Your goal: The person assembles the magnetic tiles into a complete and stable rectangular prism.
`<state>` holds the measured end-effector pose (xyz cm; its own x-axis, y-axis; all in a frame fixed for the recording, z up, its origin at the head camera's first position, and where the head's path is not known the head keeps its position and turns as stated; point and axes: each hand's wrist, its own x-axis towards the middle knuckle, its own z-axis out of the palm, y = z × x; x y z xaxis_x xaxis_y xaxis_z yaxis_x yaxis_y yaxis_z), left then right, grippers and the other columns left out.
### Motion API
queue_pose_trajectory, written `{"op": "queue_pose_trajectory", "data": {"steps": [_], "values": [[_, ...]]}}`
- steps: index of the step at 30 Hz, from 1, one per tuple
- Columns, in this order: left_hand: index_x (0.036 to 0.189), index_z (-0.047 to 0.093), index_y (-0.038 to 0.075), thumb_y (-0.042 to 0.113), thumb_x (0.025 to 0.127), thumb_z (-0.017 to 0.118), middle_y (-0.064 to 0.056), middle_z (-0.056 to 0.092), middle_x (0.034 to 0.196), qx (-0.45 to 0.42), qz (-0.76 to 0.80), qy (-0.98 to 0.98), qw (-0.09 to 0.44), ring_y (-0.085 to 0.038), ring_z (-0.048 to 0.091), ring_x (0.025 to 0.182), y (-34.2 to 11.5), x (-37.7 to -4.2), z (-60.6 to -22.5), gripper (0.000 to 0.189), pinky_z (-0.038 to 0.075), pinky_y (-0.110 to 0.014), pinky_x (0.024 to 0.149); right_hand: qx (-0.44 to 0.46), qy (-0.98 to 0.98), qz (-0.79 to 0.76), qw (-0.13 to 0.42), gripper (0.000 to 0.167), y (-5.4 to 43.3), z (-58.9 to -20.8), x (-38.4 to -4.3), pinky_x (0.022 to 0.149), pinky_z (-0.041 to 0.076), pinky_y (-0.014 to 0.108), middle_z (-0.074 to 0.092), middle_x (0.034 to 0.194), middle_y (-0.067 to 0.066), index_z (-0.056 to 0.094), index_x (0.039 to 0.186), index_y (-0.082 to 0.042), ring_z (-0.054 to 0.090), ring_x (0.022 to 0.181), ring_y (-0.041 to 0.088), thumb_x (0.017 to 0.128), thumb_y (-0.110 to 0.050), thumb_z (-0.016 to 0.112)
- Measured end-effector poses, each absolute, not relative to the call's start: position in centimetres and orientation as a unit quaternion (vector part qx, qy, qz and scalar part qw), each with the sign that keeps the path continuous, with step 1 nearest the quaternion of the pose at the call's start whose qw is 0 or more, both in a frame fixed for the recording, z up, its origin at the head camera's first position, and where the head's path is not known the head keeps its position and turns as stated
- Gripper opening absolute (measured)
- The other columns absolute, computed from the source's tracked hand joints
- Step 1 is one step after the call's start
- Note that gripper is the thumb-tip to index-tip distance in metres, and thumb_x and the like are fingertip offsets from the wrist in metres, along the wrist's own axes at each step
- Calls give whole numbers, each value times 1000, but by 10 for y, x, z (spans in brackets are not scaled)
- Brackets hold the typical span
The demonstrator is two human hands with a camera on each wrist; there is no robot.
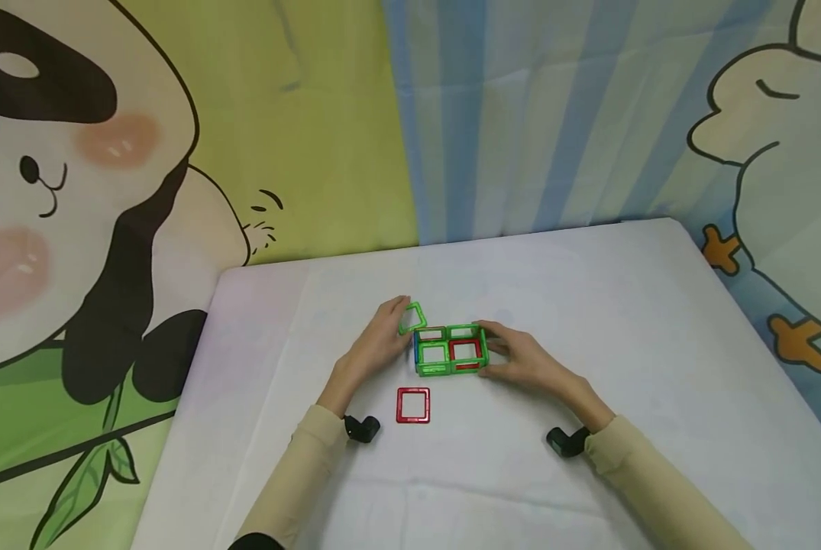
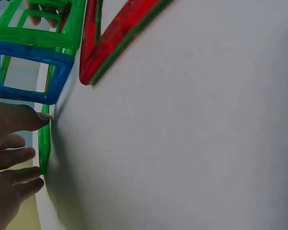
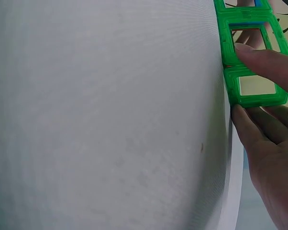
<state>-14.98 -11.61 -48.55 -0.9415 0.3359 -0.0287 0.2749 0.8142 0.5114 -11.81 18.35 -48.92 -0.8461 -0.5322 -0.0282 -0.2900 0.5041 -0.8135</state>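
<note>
A small box of magnetic tiles [image 1: 434, 368], mostly green with some red, stands on the table, its blue tile [image 2: 34, 49] at the left end. My right hand [image 1: 523, 359] grips the right end of the box, with the thumb [image 3: 266, 62] on the near green face and the fingers around the end. Just off the back left corner, my left hand [image 1: 380, 336] holds a loose green tile [image 1: 421, 314] at its edge between thumb and fingertips. In the left wrist view that tile shows nearly edge-on. A red square tile [image 1: 399, 405] lies in front of the box.
The white cloth [image 1: 479, 481] covers the table. Printed curtains [image 1: 334, 153] hang behind it, with a panda on the left and a bird on the right. A black wrist camera [image 1: 362, 429] sits on the left wrist, another [image 1: 567, 441] on the right.
</note>
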Motion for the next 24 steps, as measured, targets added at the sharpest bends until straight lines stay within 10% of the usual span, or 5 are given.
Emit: {"op": "queue_pose_trajectory", "data": {"steps": [24], "values": [[149, 46, -6, 8, 93, 70, -22, 46, 145, 192, 186, 964, 16, -33, 45, 132, -129, -147, -476, 63, 48, -45, 107, -240, 855, -440, 137, 80, 183, -487, -116, 105, 50, 51, 52, 150, 22, 42, 153, -5, 59, 132, 40, 86, -12, 83]]}}
